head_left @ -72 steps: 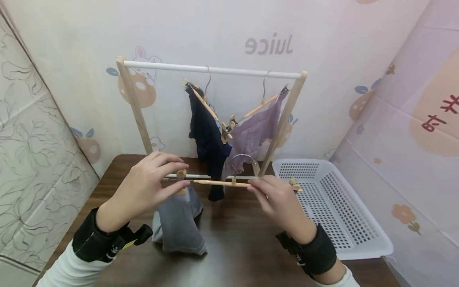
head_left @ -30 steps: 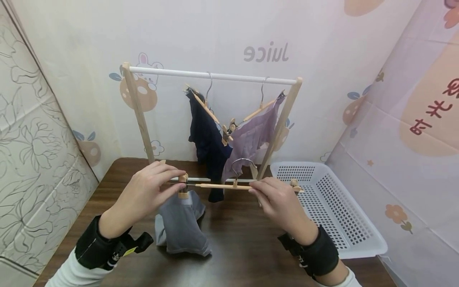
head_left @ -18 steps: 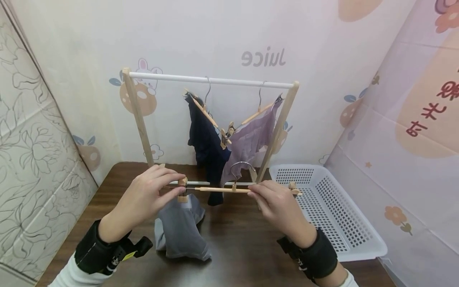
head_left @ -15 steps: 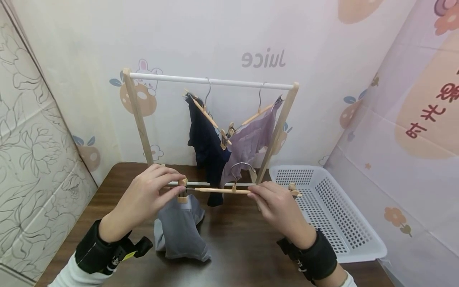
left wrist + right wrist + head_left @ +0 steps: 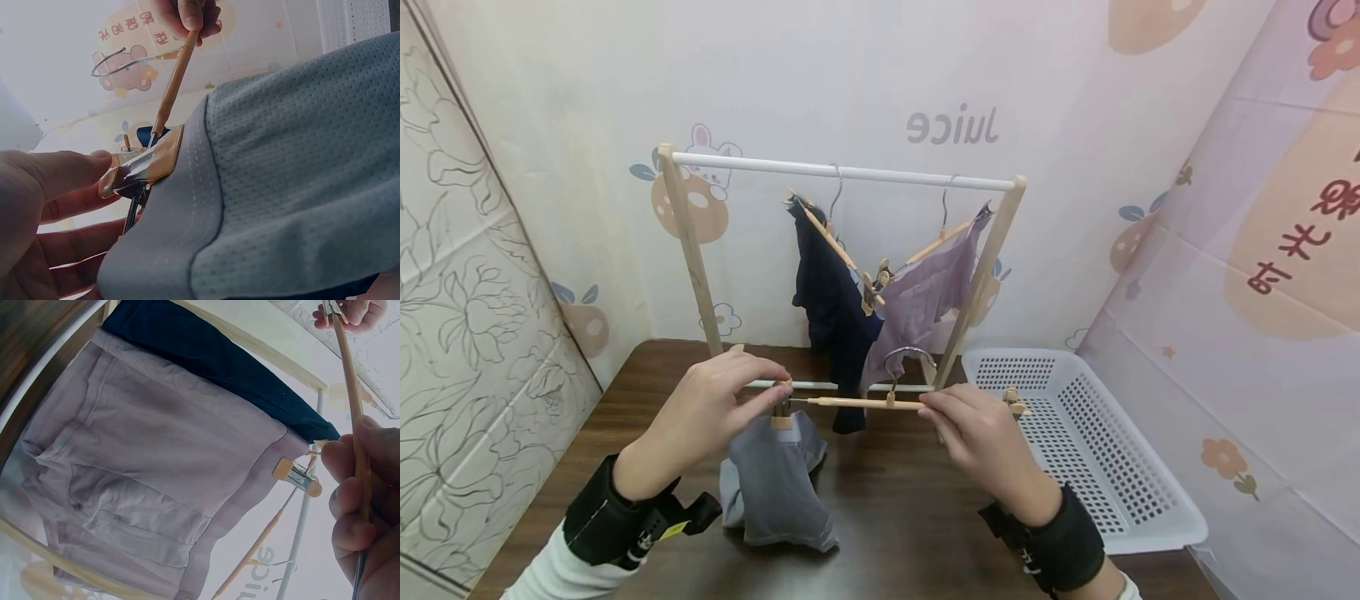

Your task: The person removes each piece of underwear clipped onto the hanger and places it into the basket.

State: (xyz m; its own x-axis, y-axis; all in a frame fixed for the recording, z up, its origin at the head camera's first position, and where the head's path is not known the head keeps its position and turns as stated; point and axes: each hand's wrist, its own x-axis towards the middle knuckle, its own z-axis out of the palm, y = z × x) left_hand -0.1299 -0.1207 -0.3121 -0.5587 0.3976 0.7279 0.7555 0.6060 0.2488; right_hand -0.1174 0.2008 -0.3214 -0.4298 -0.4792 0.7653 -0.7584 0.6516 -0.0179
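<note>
My left hand (image 5: pixel 711 408) pinches the top of the wooden clip (image 5: pixel 782 422) at the left end of a clip hanger (image 5: pixel 850 403). From that clip hangs the waistband of grey shorts (image 5: pixel 775 492), their lower part reaching down to the tabletop. In the left wrist view the clip (image 5: pixel 164 153) bites the band, thumb against its back end. My right hand (image 5: pixel 981 437) grips the hanger's wooden bar, right of its metal hook (image 5: pixel 910 350). The right wrist view has the bar (image 5: pixel 359 425) running between thumb and curled fingers. The right-end clip (image 5: pixel 1015 398) sticks out past this hand, without cloth.
Behind my hands stands a wooden rack with a white rail (image 5: pixel 745 163). Dark navy shorts (image 5: pixel 827 292) and mauve shorts (image 5: pixel 925 283) hang there on two similar hangers. A white perforated basket (image 5: pixel 1165 475) sits at the right on the brown table (image 5: pixel 910 533).
My left fingers have come closer together over the clip's top, which showed more before. The hanger sits slightly lower in the head view, which has tilted a little. The right hand keeps its grip.
</note>
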